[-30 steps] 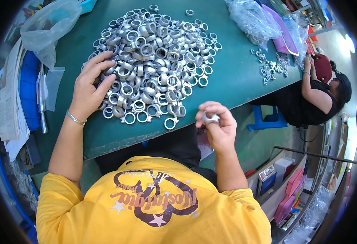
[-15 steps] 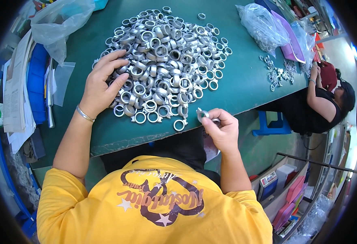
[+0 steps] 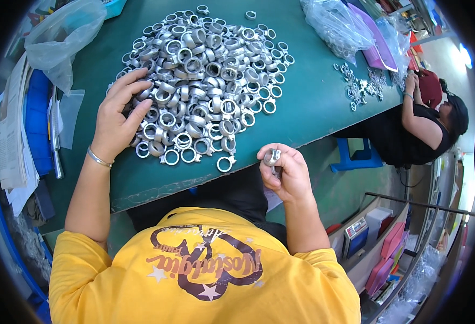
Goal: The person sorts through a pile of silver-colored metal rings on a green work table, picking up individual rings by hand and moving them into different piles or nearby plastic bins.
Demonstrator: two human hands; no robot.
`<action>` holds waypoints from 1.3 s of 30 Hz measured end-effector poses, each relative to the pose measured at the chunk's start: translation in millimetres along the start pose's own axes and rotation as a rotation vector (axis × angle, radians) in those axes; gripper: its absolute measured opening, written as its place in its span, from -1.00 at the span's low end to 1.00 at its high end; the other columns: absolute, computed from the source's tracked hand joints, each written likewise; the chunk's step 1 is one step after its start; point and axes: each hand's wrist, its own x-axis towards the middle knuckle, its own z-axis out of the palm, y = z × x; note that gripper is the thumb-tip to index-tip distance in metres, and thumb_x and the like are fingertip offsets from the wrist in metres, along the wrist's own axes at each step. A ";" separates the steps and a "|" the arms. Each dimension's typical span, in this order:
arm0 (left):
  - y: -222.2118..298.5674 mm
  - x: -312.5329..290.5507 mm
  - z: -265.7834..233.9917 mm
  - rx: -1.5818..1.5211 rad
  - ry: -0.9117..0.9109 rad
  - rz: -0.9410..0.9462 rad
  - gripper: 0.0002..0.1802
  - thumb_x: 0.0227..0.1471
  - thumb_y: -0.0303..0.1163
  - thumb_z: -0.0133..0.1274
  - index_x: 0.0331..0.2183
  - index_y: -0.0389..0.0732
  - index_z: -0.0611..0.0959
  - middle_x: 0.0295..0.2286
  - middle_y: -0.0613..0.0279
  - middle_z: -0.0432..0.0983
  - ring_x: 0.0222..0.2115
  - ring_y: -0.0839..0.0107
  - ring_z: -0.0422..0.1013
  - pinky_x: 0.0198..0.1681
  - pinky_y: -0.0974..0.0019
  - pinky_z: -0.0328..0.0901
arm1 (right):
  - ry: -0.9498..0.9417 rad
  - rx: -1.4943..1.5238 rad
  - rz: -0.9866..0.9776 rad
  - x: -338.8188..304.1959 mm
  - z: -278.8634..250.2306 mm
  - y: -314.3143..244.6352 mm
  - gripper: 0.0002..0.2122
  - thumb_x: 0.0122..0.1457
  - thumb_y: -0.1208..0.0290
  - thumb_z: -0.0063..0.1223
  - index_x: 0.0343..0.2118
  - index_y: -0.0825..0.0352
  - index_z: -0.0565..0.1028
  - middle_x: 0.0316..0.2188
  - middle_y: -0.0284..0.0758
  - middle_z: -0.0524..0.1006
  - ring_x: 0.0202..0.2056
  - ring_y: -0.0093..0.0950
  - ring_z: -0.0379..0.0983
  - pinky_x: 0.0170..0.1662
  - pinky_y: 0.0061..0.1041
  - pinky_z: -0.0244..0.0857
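A large heap of silver-grey metal rings (image 3: 199, 86), each with a small lug on its side, lies on the green table (image 3: 313, 81). My left hand (image 3: 117, 121) rests against the heap's left side, fingers spread and touching the rings there. Just off the table's front edge, my right hand (image 3: 290, 173) pinches a metal ring (image 3: 272, 157) between thumb and fingers, its lug side facing up. Part of another metal piece seems to show lower in those fingers; I cannot tell how many are held. One loose ring (image 3: 225, 163) lies near the front edge.
At left are a clear plastic bag (image 3: 67, 40), a blue bin (image 3: 36, 121) and papers (image 3: 13, 124). Far right hold a bag of parts (image 3: 337, 29), a purple tray (image 3: 379, 46) and smaller scattered metal parts (image 3: 359, 86). Another person (image 3: 424, 121) sits beyond a blue stool (image 3: 353, 156).
The ring in my right hand has turned from showing its opening to showing its lug side, and those fingers have curled more. My left hand stays at the heap. The view has shifted slightly.
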 end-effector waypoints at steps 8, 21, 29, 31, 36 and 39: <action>-2.0 0.0 -0.4 0.015 -0.004 0.016 -0.69 -0.04 -0.47 0.09 -0.18 -0.28 0.56 -0.01 0.11 0.40 0.03 0.20 0.30 0.08 0.27 0.17 | 0.083 -0.640 -0.246 -13.1 -6.0 -5.6 -0.84 0.10 0.66 -0.16 -0.34 0.42 0.50 -0.60 -0.38 0.47 -0.61 -0.70 0.34 -0.58 -0.73 0.18; 1.7 -0.5 1.2 0.034 0.096 0.049 -0.70 -0.10 -0.52 0.12 -0.22 -0.29 0.58 -0.04 0.06 0.41 -0.01 0.16 0.33 0.05 0.26 0.21 | 0.133 -1.437 -0.849 3.8 4.2 -19.9 -0.90 -0.03 0.59 0.15 -0.40 0.36 0.53 -0.57 -0.23 0.44 -0.54 -0.30 0.41 -0.43 -0.44 0.33; 138.5 0.2 -46.6 -0.018 -0.019 0.526 -0.76 -0.18 -0.53 0.16 -0.34 -0.14 0.57 -0.30 0.20 0.54 -0.26 0.26 0.48 -0.05 0.08 0.26 | 0.117 -1.226 -0.888 44.2 5.7 -8.6 -0.86 -0.10 0.57 0.27 -0.51 0.38 0.47 -0.46 -0.28 0.48 -0.49 -0.44 0.43 -0.43 -0.54 0.32; 159.8 -7.0 -59.1 -0.015 -0.026 0.616 -0.77 -0.20 -0.52 0.16 -0.37 -0.14 0.58 -0.32 0.21 0.54 -0.28 0.27 0.47 -0.11 0.11 0.26 | 0.087 -0.773 -0.599 36.6 3.4 -2.3 -0.90 -0.01 0.63 0.20 -0.44 0.41 0.49 -0.38 -0.35 0.53 -0.45 -0.62 0.43 -0.39 -0.66 0.33; 177.1 -19.7 -54.0 -0.059 -0.006 0.720 -0.81 -0.26 -0.51 0.15 -0.44 -0.15 0.59 -0.39 0.23 0.53 -0.36 0.30 0.46 -0.24 0.18 0.26 | 0.047 -0.450 -0.484 17.6 7.5 0.9 -0.86 0.12 0.69 0.00 -0.24 0.51 0.44 -0.38 -0.25 0.56 -0.38 -0.59 0.51 -0.30 -0.65 0.43; 181.9 -22.6 -49.0 -0.092 -0.001 0.757 -0.84 -0.29 -0.50 0.15 -0.48 -0.15 0.59 -0.44 0.24 0.53 -0.40 0.32 0.45 -0.32 0.22 0.26 | 0.076 -0.479 -0.601 11.1 4.9 7.7 -0.85 0.12 0.69 -0.04 -0.23 0.50 0.47 -0.38 -0.23 0.56 -0.42 -0.57 0.51 -0.37 -0.66 0.44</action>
